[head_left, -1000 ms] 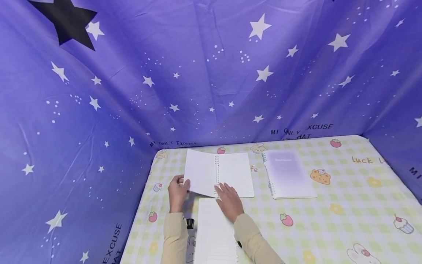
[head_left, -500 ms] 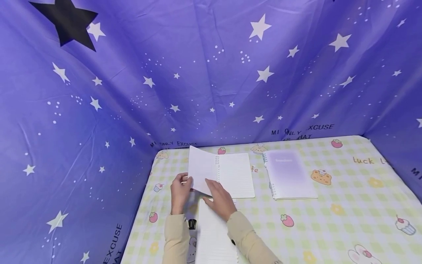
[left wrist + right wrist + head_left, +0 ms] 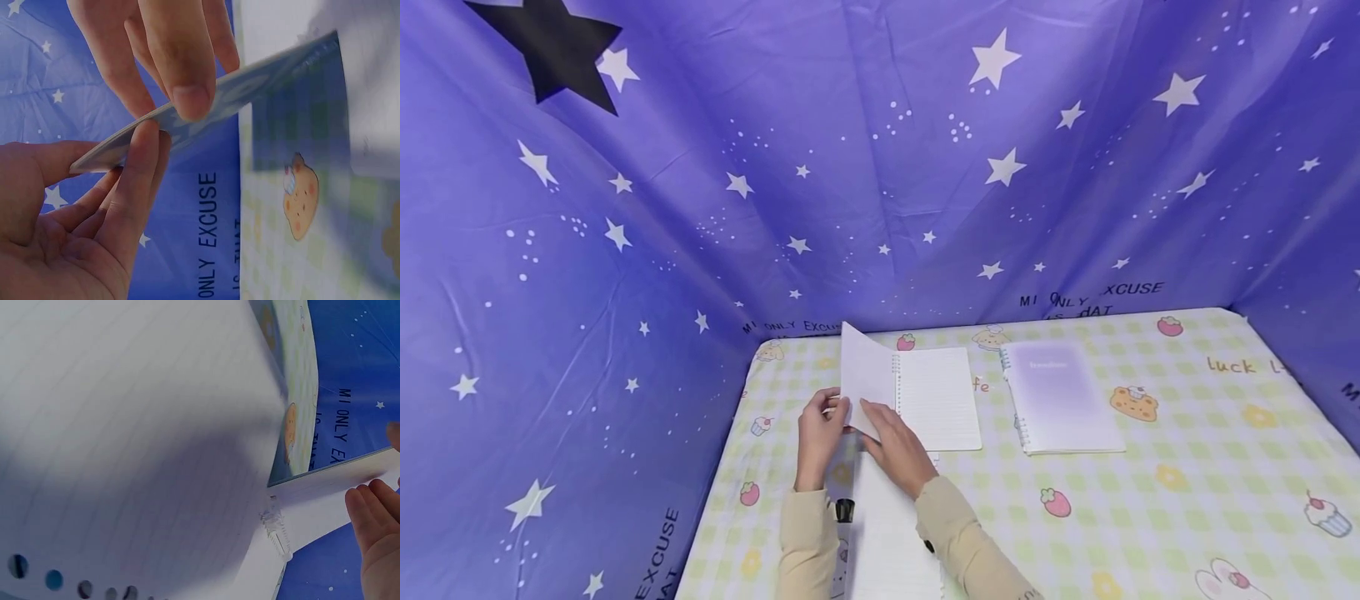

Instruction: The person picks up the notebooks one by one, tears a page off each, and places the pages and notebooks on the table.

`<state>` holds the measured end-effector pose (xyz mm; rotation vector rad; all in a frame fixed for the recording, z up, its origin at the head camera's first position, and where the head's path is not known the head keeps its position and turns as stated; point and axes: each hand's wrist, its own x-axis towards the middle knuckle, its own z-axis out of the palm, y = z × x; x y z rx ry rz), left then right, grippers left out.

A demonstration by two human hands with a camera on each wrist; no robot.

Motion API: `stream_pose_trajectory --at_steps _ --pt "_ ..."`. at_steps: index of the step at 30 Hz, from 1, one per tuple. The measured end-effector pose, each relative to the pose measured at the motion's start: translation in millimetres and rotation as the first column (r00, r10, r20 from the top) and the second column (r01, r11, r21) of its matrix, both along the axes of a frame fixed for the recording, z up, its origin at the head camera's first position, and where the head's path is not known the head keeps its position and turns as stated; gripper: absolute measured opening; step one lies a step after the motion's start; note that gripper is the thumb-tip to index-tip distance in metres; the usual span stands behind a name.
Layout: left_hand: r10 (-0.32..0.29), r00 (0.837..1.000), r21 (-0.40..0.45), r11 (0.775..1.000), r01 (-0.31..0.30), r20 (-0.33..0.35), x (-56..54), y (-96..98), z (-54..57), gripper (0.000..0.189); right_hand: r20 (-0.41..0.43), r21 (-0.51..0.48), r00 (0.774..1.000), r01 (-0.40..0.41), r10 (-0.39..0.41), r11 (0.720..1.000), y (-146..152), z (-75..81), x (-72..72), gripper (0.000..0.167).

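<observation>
A ring-bound notebook (image 3: 940, 400) lies open on the tablecloth, lined pages up on its right side. Its left part, bearing the cover (image 3: 240, 84), stands tilted up off the table. My left hand (image 3: 820, 429) grips the outer edge of this cover between thumb and fingers. My right hand (image 3: 901, 447) pinches it near the lower edge, fingers on the page side; its thumb (image 3: 192, 100) presses the bluish outer face in the left wrist view. In the right wrist view the right fingers (image 3: 369, 509) lie on the white inner side, past the clear binding rings (image 3: 275, 531).
Lined sheets with punched holes (image 3: 891, 533) lie nearer the body, below both hands. A closed purple-and-white spiral notebook (image 3: 1063, 400) is to the right. Blue star-printed curtain (image 3: 887, 167) surrounds the table's back and sides. The tablecloth (image 3: 1150, 525) is green checked.
The cover part has risen steeper and swung rightward toward the binding. My left hand moved right with it; my right hand went from the binding leftward onto the raised part.
</observation>
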<state>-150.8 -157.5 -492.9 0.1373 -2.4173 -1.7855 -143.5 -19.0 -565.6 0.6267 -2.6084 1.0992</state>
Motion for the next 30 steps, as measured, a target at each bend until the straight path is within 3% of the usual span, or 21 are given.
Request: stream_pose_trajectory --at_steps 4,8,13,23,30 --pt "-0.054 0.998 0.040 0.998 0.053 0.031 -1.9 -0.3 2.7 0.033 0.029 -0.020 1.000 -0.009 0.009 1.000 0.7 4.6 -2.5 0.059" --pt "-0.070 0.995 0.058 0.996 0.067 0.065 -8.5 -2.9 -11.3 0.035 0.050 -0.034 0.999 -0.012 0.014 0.999 1.7 7.6 -3.8 0.063" --pt "-0.100 0.993 0.088 0.992 0.094 0.063 -7.1 0.7 -20.5 0.040 0.060 -0.067 0.998 -0.033 0.037 0.997 5.3 11.0 -1.8 0.064" --pt "-0.168 0.985 0.146 0.976 0.160 0.042 -4.4 9.5 -16.3 0.040 0.000 -0.133 0.999 -0.038 0.039 0.990 12.2 19.6 -1.3 0.066" --pt "-0.160 0.986 0.162 0.975 0.151 0.045 -4.3 12.8 -25.1 0.044 0.003 -0.185 1.000 -0.027 0.028 0.982 13.9 24.2 -0.3 0.062"
